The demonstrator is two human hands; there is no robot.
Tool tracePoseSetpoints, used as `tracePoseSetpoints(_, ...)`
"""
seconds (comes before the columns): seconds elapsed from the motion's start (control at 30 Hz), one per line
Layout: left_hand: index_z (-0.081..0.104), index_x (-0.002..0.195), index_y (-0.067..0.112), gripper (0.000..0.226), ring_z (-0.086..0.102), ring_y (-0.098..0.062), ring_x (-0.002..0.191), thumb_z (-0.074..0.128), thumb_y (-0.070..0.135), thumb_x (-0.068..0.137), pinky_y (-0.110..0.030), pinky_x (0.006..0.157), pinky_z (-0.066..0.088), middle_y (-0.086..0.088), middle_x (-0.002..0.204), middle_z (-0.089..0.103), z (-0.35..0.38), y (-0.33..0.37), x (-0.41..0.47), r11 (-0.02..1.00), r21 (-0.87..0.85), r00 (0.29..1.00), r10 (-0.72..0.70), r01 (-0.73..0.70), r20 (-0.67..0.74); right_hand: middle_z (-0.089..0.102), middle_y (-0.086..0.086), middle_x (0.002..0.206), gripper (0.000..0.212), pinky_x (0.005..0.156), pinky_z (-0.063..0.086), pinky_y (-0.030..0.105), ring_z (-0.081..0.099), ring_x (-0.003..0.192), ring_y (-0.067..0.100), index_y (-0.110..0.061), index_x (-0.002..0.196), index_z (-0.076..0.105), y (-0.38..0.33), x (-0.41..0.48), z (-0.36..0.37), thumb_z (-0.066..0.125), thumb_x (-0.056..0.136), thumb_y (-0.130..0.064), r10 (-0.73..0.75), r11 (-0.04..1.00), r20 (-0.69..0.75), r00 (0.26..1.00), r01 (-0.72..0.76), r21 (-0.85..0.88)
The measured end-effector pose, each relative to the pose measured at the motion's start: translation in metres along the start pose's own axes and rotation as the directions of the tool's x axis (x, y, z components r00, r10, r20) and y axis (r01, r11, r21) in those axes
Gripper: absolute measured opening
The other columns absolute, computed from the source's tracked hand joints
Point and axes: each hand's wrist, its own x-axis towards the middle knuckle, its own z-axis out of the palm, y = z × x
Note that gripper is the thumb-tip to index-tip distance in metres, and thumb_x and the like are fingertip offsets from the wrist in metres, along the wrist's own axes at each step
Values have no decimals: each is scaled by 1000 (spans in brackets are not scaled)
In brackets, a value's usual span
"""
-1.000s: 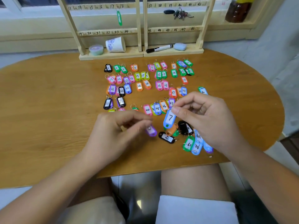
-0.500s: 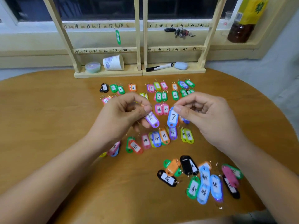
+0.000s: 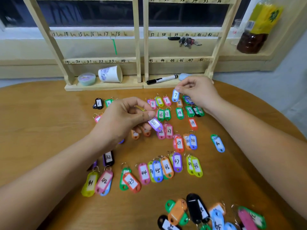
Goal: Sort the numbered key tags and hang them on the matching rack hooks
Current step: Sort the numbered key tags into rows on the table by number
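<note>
Noted blue 7 (image 3: pixel 175 95) pinched in right hand (image 3: pixel 198 92), upright, just beside pink 7 (image 3: pixel 167 101) (likely slot). Logged purple 8 (image 3: pixel 155 124) pinched in left hand (image 3: pixel 124 117), tilted, left of orange 8 (image 3: pixel 179 102).

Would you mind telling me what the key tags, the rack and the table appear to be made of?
Key tags: coloured plastic, glossy, some translucent, with white paper-like inserts and thin metal rings. Rack: pale bare-looking wood, matt, faint grain. Table: wood-grain top with a soft sheen; solid wood, veneer or laminate, I cannot tell.
</note>
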Motion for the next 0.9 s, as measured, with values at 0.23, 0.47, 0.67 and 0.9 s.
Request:
tracePoseSetpoints(0.23, 75, 96, 2, 21, 70, -14, 62, 86, 19, 88, -19, 53, 49, -17, 76, 78, -1, -3, 42, 994, 112, 1000, -5, 5, -1, 78, -8, 86, 4, 78, 56, 33, 71, 87, 14, -27, 89, 82, 2, 22, 22, 82, 93, -26, -12, 980, 155, 988, 43, -195)
tracePoseSetpoints(0.47, 79, 99, 4, 13, 72, -10, 65, 82, 14, 92, -22, 61, 57, -11, 79, 80, 9, -1, 95, 982, 189, 999, 11, -17, 32, 76, -9, 89, 3, 77, 52, 27, 69, 89, 11, -26, 92, 82, 4, 22, 22, 81, 93, -29, -47, 969, 103, 994, 70, -236)
tracePoseSetpoints(0.67, 84, 90, 17, 13, 72, -10, 70, 88, 29, 87, -26, 70, 59, -6, 83, 81, 36, 3, 140, 934, 348, 997, 68, -74, 30, 77, -9, 88, 12, 77, 51, 23, 68, 84, 5, -28, 88, 80, 14, 9, -6, 74, 97, -26, -16, 997, -56, 998, 12, -70)
tracePoseSetpoints(0.9, 83, 86, 23, 14, 74, -12, 91, 88, 36, 87, -30, 82, 60, 6, 85, 80, 66, 2, 177, 841, 532, 994, 54, -97, 95, 76, -15, 90, 10, 83, 52, 25, 65, 88, 0, -28, 91, 81, 36, -24, -32, 73, 97, -25, -28, 998, -205, 978, 16, -60)
